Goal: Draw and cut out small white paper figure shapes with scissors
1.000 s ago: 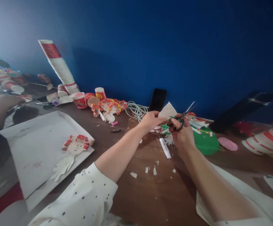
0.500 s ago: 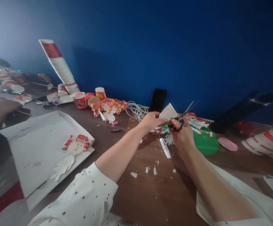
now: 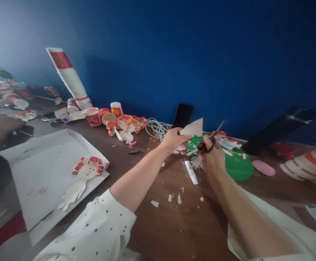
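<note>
Between thumb and fingers, my left hand [image 3: 173, 140] pinches a piece of white paper [image 3: 192, 128] with faint marks on it. My right hand [image 3: 213, 154] grips a pair of black-handled scissors [image 3: 207, 144], whose blades point up and away to the right, apart from the paper. Under both hands lie a green sheet [image 3: 239, 166] and paper cut-outs. A white glue tube [image 3: 191, 172] rests on the table just below my right hand, and small paper scraps [image 3: 179, 198] are strewn nearer to me.
A dark phone [image 3: 183, 116] leans against the blue wall. Left of it are a coiled cable [image 3: 158, 127], red paper cups [image 3: 93, 116] and a tall cup stack [image 3: 70, 78]. A white box lid [image 3: 46, 185] holds a cut-out. Another person's hand [image 3: 2, 127] is at far left.
The scissors have drawn back from the paper toward the right, along with my right hand. The paper in my left hand has turned, its corner now pointing up to the right.
</note>
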A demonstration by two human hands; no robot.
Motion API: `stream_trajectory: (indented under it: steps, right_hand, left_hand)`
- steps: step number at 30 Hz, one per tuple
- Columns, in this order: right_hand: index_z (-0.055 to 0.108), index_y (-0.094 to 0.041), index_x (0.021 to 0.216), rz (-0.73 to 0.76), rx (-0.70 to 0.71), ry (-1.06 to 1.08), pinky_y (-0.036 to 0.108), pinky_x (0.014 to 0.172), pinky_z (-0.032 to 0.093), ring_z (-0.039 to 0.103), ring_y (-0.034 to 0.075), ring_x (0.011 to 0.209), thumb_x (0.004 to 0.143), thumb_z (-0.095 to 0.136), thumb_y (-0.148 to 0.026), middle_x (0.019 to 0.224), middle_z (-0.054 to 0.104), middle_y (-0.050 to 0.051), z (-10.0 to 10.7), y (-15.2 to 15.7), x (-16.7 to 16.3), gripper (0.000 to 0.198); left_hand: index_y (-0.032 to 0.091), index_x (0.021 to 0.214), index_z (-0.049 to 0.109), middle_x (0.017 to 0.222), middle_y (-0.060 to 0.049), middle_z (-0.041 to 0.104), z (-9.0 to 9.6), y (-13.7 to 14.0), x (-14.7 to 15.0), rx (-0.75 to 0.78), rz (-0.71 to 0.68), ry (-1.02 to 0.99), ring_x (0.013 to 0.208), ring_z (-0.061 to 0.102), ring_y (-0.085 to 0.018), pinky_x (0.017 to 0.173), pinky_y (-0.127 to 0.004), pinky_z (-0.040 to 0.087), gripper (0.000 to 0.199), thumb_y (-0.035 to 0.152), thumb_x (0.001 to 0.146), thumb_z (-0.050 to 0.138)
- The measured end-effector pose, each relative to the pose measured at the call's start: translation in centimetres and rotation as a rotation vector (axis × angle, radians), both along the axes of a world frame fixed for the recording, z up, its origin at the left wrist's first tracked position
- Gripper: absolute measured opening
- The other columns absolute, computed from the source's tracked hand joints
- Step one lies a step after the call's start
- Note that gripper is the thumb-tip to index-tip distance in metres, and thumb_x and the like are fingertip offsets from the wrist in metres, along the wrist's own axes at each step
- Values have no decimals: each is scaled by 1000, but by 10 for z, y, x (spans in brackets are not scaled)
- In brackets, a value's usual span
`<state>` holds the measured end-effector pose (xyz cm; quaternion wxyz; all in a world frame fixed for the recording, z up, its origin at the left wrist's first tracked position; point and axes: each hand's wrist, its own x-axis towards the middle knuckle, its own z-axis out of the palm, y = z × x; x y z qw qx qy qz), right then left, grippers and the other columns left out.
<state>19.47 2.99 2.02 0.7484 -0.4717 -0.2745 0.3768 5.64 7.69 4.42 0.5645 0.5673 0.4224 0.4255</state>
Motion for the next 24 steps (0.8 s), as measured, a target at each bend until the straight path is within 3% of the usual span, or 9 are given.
stream_trajectory:
  steps: [6,13,20,24]
  right_hand:
    - [63,-20,89,-61,50,-121,18,49,38,55,8,60,67,80,-44,68,60,-5,-6,0,0,37]
    - [59,-23,104,-84,146,-432,26,63,48,62,12,68,78,72,-43,76,64,-2,-2,-15,-10,35]
    - [61,-23,93,370,-12,-556,27,51,47,59,14,55,75,73,-47,66,64,-1,4,-34,-24,33]
    - [64,-20,87,494,-129,-561,26,46,45,56,13,48,66,79,-48,59,61,-2,4,-31,-23,38]
  left_hand:
    - [16,80,66,69,0,64,-4,7,-1,19,71,-98,55,51,-8,57,-21,43,12,22,72,73]
    - [14,79,68,65,-1,62,-3,13,-6,-64,105,-282,54,53,-8,58,-22,45,7,18,75,71]
    - [13,75,65,63,-1,63,4,15,-9,-85,215,-367,58,56,-8,61,-21,45,5,15,76,69]
    - [13,75,66,64,-1,63,3,18,-12,-24,242,-353,59,56,-8,61,-20,43,6,18,76,69]
